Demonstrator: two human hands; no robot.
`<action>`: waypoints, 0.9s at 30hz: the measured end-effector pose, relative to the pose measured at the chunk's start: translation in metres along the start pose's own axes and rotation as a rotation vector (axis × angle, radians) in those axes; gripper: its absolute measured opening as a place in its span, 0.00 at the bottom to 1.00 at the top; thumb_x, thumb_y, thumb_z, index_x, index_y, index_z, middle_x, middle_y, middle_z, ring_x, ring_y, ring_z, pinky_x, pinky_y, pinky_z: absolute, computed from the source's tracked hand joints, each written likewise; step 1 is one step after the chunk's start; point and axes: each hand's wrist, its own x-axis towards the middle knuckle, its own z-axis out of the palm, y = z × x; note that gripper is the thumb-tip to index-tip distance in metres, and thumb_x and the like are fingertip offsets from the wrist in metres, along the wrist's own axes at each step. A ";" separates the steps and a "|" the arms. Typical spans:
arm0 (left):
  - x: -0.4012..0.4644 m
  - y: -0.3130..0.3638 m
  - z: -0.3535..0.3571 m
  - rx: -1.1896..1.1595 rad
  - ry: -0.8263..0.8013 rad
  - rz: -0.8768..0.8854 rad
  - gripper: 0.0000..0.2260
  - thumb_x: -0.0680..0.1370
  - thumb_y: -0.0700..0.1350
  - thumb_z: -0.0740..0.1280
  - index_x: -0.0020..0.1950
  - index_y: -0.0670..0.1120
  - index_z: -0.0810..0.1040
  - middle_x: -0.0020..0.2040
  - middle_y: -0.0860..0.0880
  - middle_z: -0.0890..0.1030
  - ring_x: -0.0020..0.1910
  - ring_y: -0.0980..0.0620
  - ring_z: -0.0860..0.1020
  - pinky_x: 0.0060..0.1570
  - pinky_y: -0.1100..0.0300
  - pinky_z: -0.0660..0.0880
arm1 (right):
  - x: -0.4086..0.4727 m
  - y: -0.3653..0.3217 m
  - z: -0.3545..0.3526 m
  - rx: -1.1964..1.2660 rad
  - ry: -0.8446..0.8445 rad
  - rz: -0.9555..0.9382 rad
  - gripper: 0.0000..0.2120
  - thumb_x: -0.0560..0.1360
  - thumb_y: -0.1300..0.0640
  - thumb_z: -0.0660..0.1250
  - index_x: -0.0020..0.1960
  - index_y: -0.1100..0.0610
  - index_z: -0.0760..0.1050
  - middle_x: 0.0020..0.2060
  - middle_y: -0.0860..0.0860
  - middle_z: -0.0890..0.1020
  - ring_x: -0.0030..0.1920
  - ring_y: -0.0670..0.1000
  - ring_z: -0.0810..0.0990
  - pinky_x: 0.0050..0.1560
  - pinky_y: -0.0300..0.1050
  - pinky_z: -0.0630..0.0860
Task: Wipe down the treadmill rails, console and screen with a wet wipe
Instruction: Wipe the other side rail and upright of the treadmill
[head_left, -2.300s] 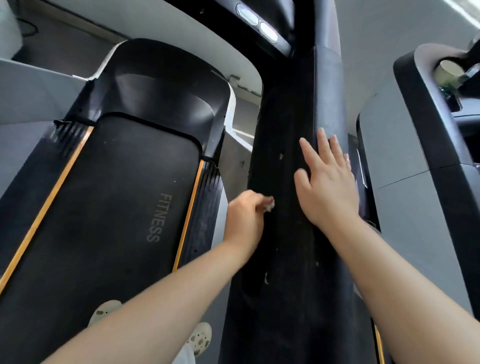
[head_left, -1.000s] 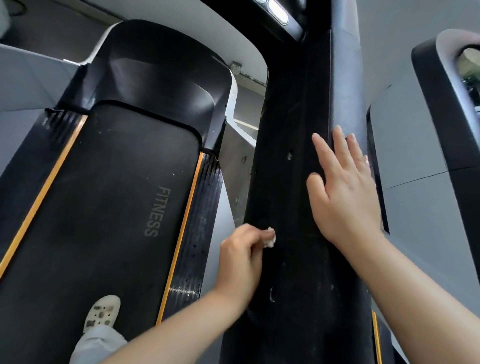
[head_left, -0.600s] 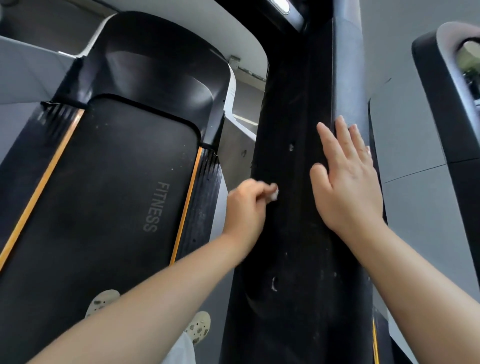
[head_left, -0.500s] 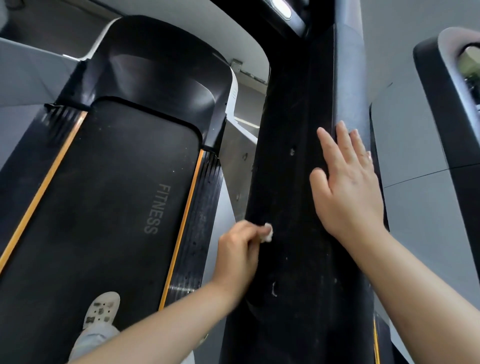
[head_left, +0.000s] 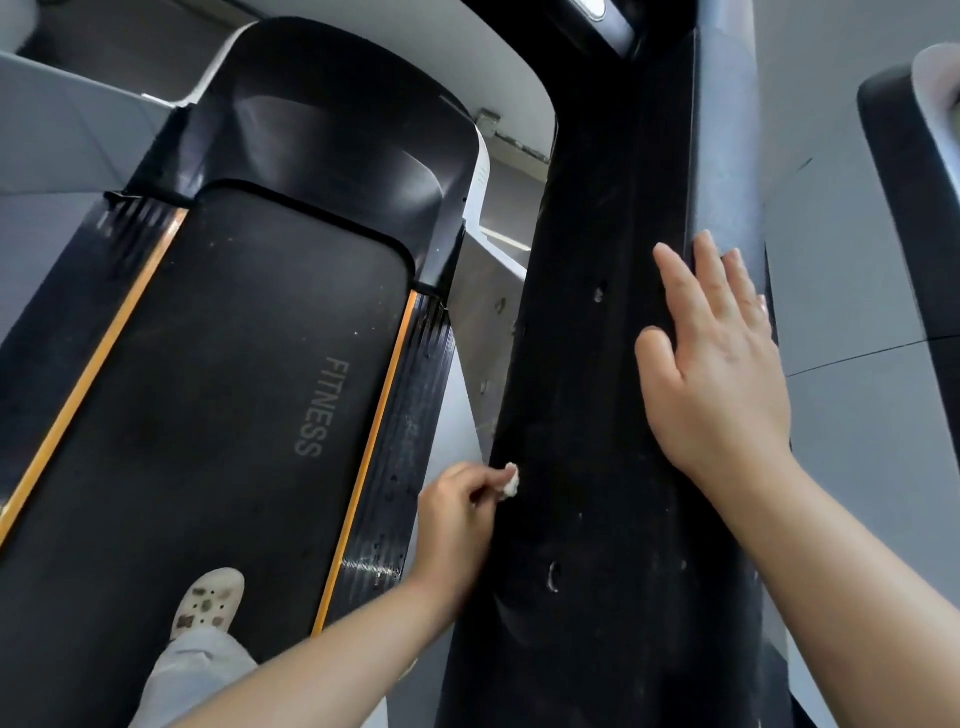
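Grey floor is showing on both sides of the treadmill, and I'm looking straight down at it. I'm seeing the black belt (head_left: 223, 395) with FITNESS printed on it, orange stripes (head_left: 371, 452) running along its edges, and a pale perforated shoe (head_left: 207, 605) standing on the belt near the bottom. Another machine's dark frame (head_left: 904, 197) is sitting off to the right. Nothing is blocking the rail (head_left: 587, 415), a broad black speckled beam. My left hand (head_left: 457, 525) is pinching a small crumpled wet wipe (head_left: 510, 480) between curled fingers, pressing it against the rail's left edge. My right hand (head_left: 719, 374) is lying flat on the rail's right side, fingers straight and together, gripping nothing.
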 end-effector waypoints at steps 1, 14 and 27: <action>0.004 -0.002 0.002 -0.002 0.004 -0.019 0.07 0.72 0.31 0.69 0.44 0.40 0.84 0.36 0.57 0.79 0.38 0.64 0.77 0.40 0.78 0.67 | 0.001 0.000 0.000 -0.003 -0.002 -0.005 0.32 0.72 0.51 0.46 0.77 0.47 0.53 0.78 0.48 0.50 0.77 0.48 0.43 0.74 0.44 0.40; -0.002 -0.038 0.009 0.033 -0.020 -0.206 0.03 0.74 0.38 0.71 0.44 0.42 0.84 0.38 0.56 0.81 0.39 0.67 0.78 0.38 0.75 0.70 | 0.000 0.002 -0.001 0.012 -0.004 -0.005 0.33 0.72 0.50 0.47 0.77 0.47 0.53 0.78 0.47 0.49 0.77 0.47 0.42 0.74 0.45 0.40; -0.013 -0.051 0.006 -0.014 -0.030 -0.237 0.06 0.74 0.35 0.70 0.43 0.44 0.84 0.39 0.54 0.82 0.40 0.64 0.79 0.40 0.75 0.72 | 0.001 0.001 0.001 0.036 0.020 0.010 0.34 0.71 0.51 0.46 0.77 0.48 0.53 0.77 0.46 0.50 0.77 0.46 0.44 0.75 0.45 0.42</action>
